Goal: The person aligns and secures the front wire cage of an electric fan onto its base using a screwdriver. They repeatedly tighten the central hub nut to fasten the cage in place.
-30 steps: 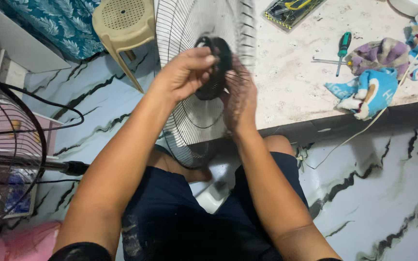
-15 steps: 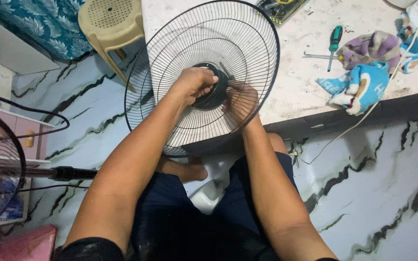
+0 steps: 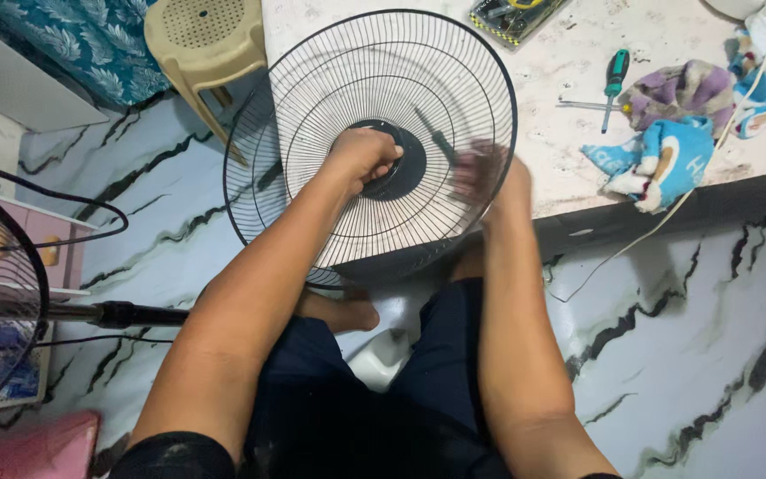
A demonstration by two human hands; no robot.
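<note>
A round black wire fan guard (image 3: 312,106) stands tilted in front of me, partly over the edge of a pale worktop (image 3: 560,151). My left hand (image 3: 361,158) is closed on the black hub (image 3: 405,164) at the guard's centre. My right hand (image 3: 485,173) is behind the wires near the guard's right rim; it is blurred, and its grip cannot be made out. My legs in dark shorts are below.
On the worktop lie a green-handled screwdriver (image 3: 612,75), crumpled blue and purple cloths (image 3: 667,151) and a tool case (image 3: 511,16). A beige plastic stool (image 3: 201,44) stands at the back left. Another fan on a pole (image 3: 11,302) sits at left. A white cable (image 3: 631,244) hangs off the worktop.
The guard has turned to face me fully. My right hand has slid from the hub out to the right rim. My left hand stays on the hub.
</note>
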